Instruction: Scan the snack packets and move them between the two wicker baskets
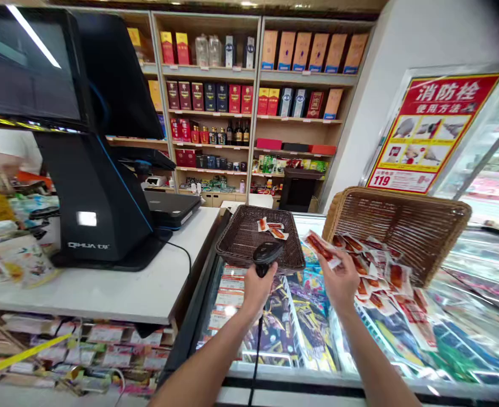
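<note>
My left hand (257,288) is wrapped round the grip of a black barcode scanner (268,252), whose cord hangs down past my wrist. The scanner head is in front of the near side of a dark woven basket (249,226). A few small sealed sausage packets (276,230) lie in that basket. In my right hand (340,277), pinched between thumb and fingers, is a packaged sausage (319,247) in clear and white wrapping. Just right of it, a light brown wicker basket (397,220) stands tilted on its side, with a heap of similar packets (376,271) spilling from it.
Both baskets rest on a glass-topped freezer (283,316) holding packaged goods. To the left, a checkout terminal (105,198) stands on a white counter (117,294). Shelves of boxed bottles (215,96) line the back wall. A red and yellow poster (435,130) hangs at right. Part of a person (14,152) shows far left.
</note>
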A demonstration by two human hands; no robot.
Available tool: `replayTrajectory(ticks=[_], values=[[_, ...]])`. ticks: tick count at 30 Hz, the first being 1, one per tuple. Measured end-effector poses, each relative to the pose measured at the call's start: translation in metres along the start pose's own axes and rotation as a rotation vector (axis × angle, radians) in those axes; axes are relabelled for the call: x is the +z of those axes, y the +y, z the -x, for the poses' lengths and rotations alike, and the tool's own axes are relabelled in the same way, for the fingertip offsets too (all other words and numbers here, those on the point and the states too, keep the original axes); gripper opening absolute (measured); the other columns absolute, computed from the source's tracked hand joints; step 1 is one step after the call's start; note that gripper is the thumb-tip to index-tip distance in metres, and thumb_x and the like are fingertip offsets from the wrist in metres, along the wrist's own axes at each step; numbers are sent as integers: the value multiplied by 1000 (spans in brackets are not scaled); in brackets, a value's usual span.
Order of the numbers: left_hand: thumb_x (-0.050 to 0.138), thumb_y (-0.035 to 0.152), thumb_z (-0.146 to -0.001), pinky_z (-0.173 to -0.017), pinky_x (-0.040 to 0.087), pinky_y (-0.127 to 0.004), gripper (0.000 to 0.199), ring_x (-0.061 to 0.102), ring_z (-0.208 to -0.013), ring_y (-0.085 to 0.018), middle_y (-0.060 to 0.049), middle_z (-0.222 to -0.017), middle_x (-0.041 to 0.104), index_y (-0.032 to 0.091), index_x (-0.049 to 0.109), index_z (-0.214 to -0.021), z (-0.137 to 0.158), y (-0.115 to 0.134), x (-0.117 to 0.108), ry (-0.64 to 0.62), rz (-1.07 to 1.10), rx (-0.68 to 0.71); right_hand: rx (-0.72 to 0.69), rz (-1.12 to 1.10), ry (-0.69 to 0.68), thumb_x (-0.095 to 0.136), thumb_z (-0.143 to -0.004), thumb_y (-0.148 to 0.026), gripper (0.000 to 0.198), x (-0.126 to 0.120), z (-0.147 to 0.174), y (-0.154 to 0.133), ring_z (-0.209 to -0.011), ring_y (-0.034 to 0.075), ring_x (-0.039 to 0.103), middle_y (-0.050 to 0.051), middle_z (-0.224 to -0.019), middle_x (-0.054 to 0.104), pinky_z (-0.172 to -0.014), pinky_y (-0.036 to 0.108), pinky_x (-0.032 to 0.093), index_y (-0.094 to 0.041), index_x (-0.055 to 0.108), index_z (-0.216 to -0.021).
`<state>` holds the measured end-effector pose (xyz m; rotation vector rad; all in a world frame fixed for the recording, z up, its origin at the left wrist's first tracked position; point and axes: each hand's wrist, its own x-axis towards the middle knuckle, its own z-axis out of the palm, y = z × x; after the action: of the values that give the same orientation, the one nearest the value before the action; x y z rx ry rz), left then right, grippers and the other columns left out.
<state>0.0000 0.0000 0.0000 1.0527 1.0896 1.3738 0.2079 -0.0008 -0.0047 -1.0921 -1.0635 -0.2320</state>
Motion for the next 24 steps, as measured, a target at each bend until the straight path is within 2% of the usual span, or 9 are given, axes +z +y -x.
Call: replayTrajectory(ticks=[7, 12, 16, 24], values=[[81, 61, -67, -40, 30, -22, 52, 41, -38, -8, 5, -47, 47, 20, 51, -63, 12, 26, 7, -120, -100, 60, -80, 25, -58, 62, -95, -40, 24, 0, -4, -6, -97, 22, 69, 9, -101, 74, -93, 40, 56, -20, 70, -105], [80, 59, -67, -40, 29, -22, 50, 41, -39, -8, 3, -48, 50, 19, 52, -59, 16, 32, 13, -242, -201, 43, -169, 48, -58, 58, -97, -33, 17, 0, -4, -6, -100, 23, 70, 10, -102, 73, -93, 41, 57, -21, 66, -105], [80, 56, -70, -41, 31, -22, 49, 41, -40, -8, 2, -46, 49, 18, 52, -55, 18, 33, 18, -320, -275, 67, -238, 68, -1, 60, -95, -30, 13, -1, -5, -7, -98, 22, 70, 10, -99, 72, -91, 40, 58, -22, 64, -103], [75, 56, -75, -43, 33, -24, 48, 44, -40, -11, 0, -44, 51, 19, 54, -54, 21, 36, 17, -349, -363, 109, -165, 104, 31, 58, -96, -33, 13, -5, -8, -12, -98, 23, 69, 11, -100, 72, -91, 41, 58, -22, 61, -102]])
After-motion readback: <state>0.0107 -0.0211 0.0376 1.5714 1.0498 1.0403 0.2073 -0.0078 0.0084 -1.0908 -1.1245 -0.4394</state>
